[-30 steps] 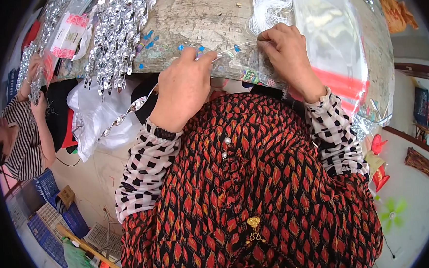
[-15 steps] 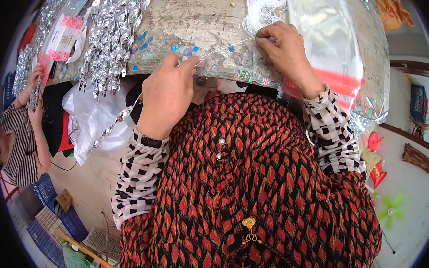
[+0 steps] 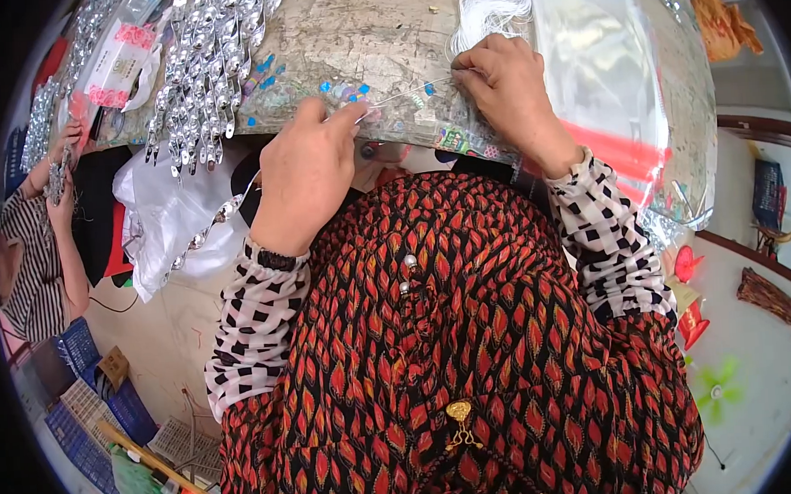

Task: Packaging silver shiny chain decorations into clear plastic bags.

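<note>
Largest before me is the worn table (image 3: 357,34), scratched and greyish brown. On its right part lie the clear plastic bags (image 3: 591,49), flat and shiny, with a red band across the near end. On the left, a bunch of silver strips (image 3: 207,73) spreads over the table's edge, and its lower ends hang down. Next in size come the two hands. The left hand (image 3: 307,171) is at the near edge, its back turned up, thumb and forefinger pressed together on a white thread (image 3: 405,93); what its other fingers do I cannot tell. The right hand (image 3: 505,87) is above the table, beside the bags, also pinching the thread between thumb and forefinger. Just beyond it lies the loose white hank (image 3: 493,11), fine and tangled. One single silver strip (image 3: 225,209) hangs beside the left wrist; it is twisted like a spiral, very glossy, and where it is fastened I cannot see. The thread itself is thin and pale, and runs between the two hands in a nearly straight, slanting line. Smallest are the blue bits (image 3: 325,87), scattered on the table near it.
</note>
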A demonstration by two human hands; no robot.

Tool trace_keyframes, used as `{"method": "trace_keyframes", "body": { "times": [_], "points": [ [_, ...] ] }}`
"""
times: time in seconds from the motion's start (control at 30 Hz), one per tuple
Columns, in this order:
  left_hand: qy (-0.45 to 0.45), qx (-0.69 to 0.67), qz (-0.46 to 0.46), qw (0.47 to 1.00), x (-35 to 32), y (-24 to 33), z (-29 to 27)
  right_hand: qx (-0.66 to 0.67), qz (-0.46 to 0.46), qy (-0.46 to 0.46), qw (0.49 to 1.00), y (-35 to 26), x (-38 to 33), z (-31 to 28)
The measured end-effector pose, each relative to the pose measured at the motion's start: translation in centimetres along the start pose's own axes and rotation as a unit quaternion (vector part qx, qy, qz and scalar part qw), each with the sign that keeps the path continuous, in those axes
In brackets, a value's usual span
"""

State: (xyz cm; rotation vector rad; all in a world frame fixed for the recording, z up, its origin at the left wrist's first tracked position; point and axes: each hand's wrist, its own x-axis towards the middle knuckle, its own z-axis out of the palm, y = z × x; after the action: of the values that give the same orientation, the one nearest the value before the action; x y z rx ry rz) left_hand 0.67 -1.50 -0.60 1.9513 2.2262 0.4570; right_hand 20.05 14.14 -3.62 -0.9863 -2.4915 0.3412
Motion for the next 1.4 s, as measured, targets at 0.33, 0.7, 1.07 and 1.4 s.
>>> {"method": "trace_keyframes", "body": {
  "times": [0.33,0.7,1.07,1.4],
  "points": [
    [-0.002,-0.012,-0.002,1.0,-0.6,0.2,0.1,-0.012,-0.063,-0.008,0.998,0.1,-0.3,0.8],
    [-0.003,-0.097,-0.041,0.994,-0.5,-0.1,0.2,-0.08,-0.145,-0.025,0.986,0.2,-0.6,0.5],
    [-0.254,-0.534,-0.116,0.798,-3.0,-4.9,0.8,0.408,0.072,-0.205,0.886,-2.7,-1.5,-3.8],
    [-0.393,-0.637,0.008,0.664,-1.0,-1.7,0.1,0.524,0.085,-0.293,0.795,-5.2,-1.1,-6.1]
  ]
}}
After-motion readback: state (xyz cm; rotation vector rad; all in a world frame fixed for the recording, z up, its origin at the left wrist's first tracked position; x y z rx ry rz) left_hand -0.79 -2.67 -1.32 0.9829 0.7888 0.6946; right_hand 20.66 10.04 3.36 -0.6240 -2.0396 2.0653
